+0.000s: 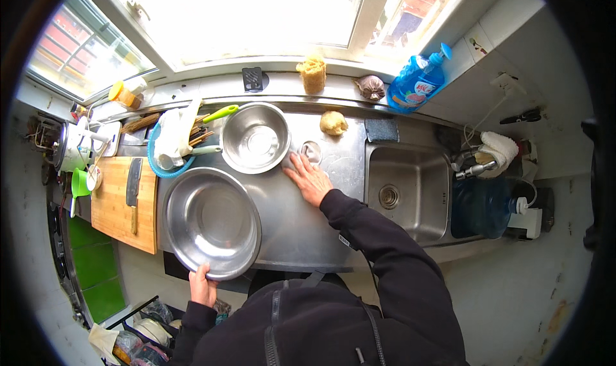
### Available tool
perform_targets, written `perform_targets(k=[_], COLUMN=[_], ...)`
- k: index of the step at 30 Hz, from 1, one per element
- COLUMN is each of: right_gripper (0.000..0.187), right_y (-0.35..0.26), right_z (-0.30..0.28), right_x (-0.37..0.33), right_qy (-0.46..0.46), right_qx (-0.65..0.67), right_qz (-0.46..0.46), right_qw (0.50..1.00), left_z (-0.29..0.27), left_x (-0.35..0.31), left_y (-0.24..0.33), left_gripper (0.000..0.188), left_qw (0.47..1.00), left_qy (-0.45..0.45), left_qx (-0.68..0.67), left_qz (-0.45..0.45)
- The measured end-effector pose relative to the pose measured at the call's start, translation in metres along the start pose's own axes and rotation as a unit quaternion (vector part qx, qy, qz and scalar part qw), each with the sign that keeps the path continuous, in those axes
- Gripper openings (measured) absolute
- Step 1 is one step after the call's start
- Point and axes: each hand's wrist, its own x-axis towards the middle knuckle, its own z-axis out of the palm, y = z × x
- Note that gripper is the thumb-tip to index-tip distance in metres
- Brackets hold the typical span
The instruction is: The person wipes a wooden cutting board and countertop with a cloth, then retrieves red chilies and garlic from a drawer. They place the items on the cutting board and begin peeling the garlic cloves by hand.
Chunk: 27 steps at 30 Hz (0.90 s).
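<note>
My left hand (pixel 203 287) is closed on the near rim of a large stainless steel basin (pixel 213 221). The basin holds nothing that I can see and sits at the counter's front edge. Beyond it stands a smaller steel bowl (pixel 255 138), upright, with only a bright glare on its bottom. My right hand (pixel 309 178) is open, palm down and fingers stretched, just right of the small bowl; its fingertips come close to the bowl's lower right side. A small round metallic patch or piece (pixel 311 151) shows just past those fingers.
A cutting board (pixel 115 192) with a cleaver (pixel 133 185) lies left, beside a blue basket (pixel 160 164) of utensils. Right is a sink (pixel 417 180) with a faucet (pixel 475 169). A tan round scrubber-like thing (pixel 333 123) and a blue soap bottle (pixel 417 83) are behind.
</note>
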Motion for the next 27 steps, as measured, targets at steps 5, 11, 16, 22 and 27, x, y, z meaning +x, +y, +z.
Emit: perform_targets(k=[5, 11, 16, 22, 27], right_gripper=[0.05, 0.06, 0.08, 0.06, 0.046], right_y=[0.027, 0.025, -0.012, 0.055, 0.049], right_z=[0.004, -0.007, -0.014, -0.033, -0.055], right_x=[0.057, 0.068, -0.019, -0.071, -0.107], right_qy=[-0.001, -0.057, -0.073, 0.023, 0.111], right_qx=[-0.03, -0.005, 0.017, -0.066, -0.008], right_qz=[0.093, 0.174, 0.178, 0.309, 0.338], right_qw=[0.995, 0.983, 0.981, 0.948, 0.935], left_z=[-0.01, -0.016, -0.001, 0.022, 0.033], left_x=[-0.008, -0.009, 0.001, 0.007, 0.003], left_y=[-0.004, -0.004, 0.001, 0.0, -0.01], left_gripper=[0.035, 0.034, 0.034, 0.025, 0.024], left_qw=[1.0, 1.0, 1.0, 0.996, 0.991], left_qy=[-0.005, 0.007, -0.017, -0.052, -0.083], left_qx=[-0.017, -0.001, -0.008, 0.054, 0.097], left_qz=[-0.016, -0.026, -0.006, -0.04, -0.041])
